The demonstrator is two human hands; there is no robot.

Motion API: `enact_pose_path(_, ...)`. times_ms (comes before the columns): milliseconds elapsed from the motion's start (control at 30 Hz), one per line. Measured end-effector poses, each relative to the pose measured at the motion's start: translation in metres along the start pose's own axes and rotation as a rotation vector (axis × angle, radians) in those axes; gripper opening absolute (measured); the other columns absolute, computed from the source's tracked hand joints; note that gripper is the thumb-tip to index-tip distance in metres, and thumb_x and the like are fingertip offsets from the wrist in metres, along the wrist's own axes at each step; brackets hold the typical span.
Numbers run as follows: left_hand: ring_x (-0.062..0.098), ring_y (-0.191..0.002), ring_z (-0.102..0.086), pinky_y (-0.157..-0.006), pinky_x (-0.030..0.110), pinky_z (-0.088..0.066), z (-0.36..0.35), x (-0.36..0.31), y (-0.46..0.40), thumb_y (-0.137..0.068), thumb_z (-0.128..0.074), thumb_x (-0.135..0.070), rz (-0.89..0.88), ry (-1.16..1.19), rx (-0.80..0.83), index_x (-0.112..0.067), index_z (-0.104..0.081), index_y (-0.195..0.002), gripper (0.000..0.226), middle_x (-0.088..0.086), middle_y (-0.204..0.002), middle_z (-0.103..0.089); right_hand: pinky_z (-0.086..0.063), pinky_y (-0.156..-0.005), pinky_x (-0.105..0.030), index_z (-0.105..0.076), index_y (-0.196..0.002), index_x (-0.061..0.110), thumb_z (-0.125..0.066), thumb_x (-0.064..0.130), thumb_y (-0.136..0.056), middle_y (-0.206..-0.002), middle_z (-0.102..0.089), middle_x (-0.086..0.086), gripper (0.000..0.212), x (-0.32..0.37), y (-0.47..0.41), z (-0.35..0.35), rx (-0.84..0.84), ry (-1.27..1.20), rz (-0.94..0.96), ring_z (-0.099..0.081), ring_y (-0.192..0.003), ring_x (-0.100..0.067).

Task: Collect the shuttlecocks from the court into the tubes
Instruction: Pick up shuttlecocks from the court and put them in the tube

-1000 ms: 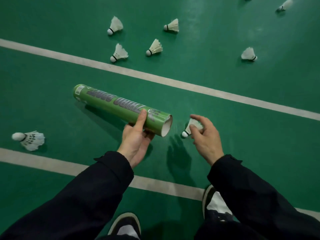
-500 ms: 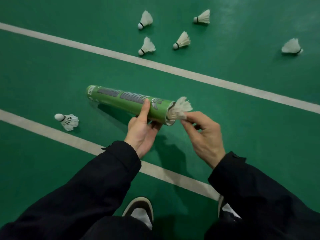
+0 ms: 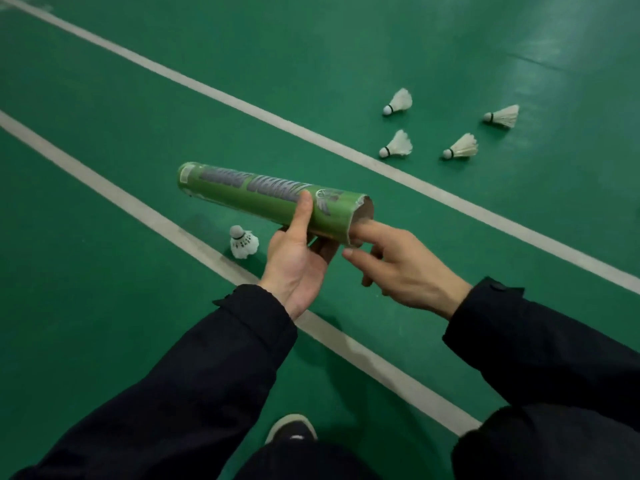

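Left hand [image 3: 298, 263]: I see it gripping the tube [image 3: 273, 199] from beneath, thumb laid over the top; the other fingers are mostly hidden under it
Right hand [image 3: 398, 268]: forefinger pushed into the tube's open mouth, its tip out of sight; thumb straight, remaining fingers loosely bent, holding nothing
Tube: green, held level above the court [image 3: 104, 306]; lettering blurred; I cannot see its contents
Shuttlecocks: one [image 3: 243, 241] on the floor beside a white line [image 3: 145, 209], partly behind my left hand; four more [image 3: 398, 102] lie beyond the farther line
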State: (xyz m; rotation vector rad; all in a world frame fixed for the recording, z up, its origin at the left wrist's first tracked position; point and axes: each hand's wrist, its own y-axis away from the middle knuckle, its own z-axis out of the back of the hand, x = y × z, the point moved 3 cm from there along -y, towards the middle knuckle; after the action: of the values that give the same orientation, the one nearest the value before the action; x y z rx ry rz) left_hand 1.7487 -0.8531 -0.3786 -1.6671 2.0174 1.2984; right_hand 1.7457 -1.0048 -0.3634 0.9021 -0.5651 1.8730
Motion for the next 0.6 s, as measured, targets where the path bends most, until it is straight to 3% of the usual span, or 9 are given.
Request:
enact_pose_path(100,0.039,-0.139,-0.056,-0.118,0.048,-0.045,0.010,-0.012,0.016,-0.104,-0.058,-0.038,0.023,0.006,-0.033,0.009,-0.052,-0.146,0.063,0.028,-0.147,-0.059,-0.052,-0.046,-0.025,-0.064,-0.113,0.010,-0.051,0.023,-0.107,-0.084,-0.064,0.002,0.019,0.022,-0.011,-0.012,0.188,-0.069,-0.106,-0.068,-0.061,-0.013)
enact_pose_path(200,0.033,-0.123,-0.066,-0.103,0.040,-0.055,0.024,-0.020,0.018,-0.103,-0.061,-0.039,0.038,-0.012,-0.047,0.005,-0.056,-0.144,0.061,0.024,-0.143,-0.063,-0.059,-0.050,-0.037,-0.063,-0.117,0.011,-0.049,0.021,-0.107,-0.102,-0.070,-0.005,0.019,0.032,-0.023,-0.031,0.289,-0.171,-0.166,-0.074,-0.076,-0.024)
enact_pose_path(300,0.033,-0.118,-0.066,-0.102,0.043,-0.056,0.052,-0.029,0.006,-0.101,-0.061,-0.042,0.015,0.038,-0.040,0.005,-0.054,-0.146,0.065,0.022,-0.139,-0.065,-0.057,-0.051,-0.032,-0.068,-0.117,0.018,-0.061,0.030,-0.099,-0.103,-0.074,0.000,0.023,0.028,-0.034,-0.044,0.171,-0.254,-0.056,-0.073,-0.073,-0.019)
enact_pose_path(367,0.031,-0.130,-0.064,-0.111,0.044,-0.052,0.077,-0.041,-0.002,-0.101,-0.063,-0.039,-0.027,0.108,-0.117,0.002,-0.055,-0.146,0.062,0.019,-0.141,-0.066,-0.052,-0.051,-0.025,-0.071,-0.105,0.025,-0.062,0.039,-0.091,-0.098,-0.074,0.003,0.022,0.022,-0.040,-0.049,-0.004,-0.362,-0.043,-0.067,-0.064,-0.016)
enact_pose_path(433,0.028,-0.130,-0.065,-0.107,0.039,-0.056,0.110,-0.053,0.001,-0.100,-0.066,-0.038,-0.086,0.140,-0.224,0.000,-0.057,-0.143,0.058,0.015,-0.136,-0.071,-0.051,-0.053,-0.026,-0.070,-0.098,0.026,-0.059,0.044,-0.088,-0.093,-0.073,0.000,0.024,0.010,-0.049,-0.063,-0.102,-0.402,-0.103,-0.062,-0.062,-0.022)
enact_pose_path(500,0.025,-0.126,-0.068,-0.102,0.035,-0.058,0.141,-0.061,0.008,-0.098,-0.066,-0.038,-0.127,0.149,-0.300,-0.002,-0.058,-0.143,0.058,0.012,-0.134,-0.072,-0.054,-0.060,-0.035,-0.068,-0.103,0.028,-0.058,0.046,-0.089,-0.095,-0.071,0.007,0.025,-0.004,-0.071,-0.085,-0.105,-0.267,-0.140,-0.064,-0.067,-0.021)
enact_pose_path(600,0.024,-0.124,-0.069,-0.102,0.035,-0.058,0.175,-0.066,0.022,-0.096,-0.064,-0.039,-0.154,0.140,-0.366,-0.004,-0.057,-0.144,0.060,0.012,-0.136,-0.072,-0.053,-0.077,-0.032,-0.060,-0.129,0.031,-0.059,0.043,-0.095,-0.120,-0.067,0.008,0.036,-0.021,-0.115,-0.128,0.016,0.004,-0.060,-0.062,-0.078,-0.004)
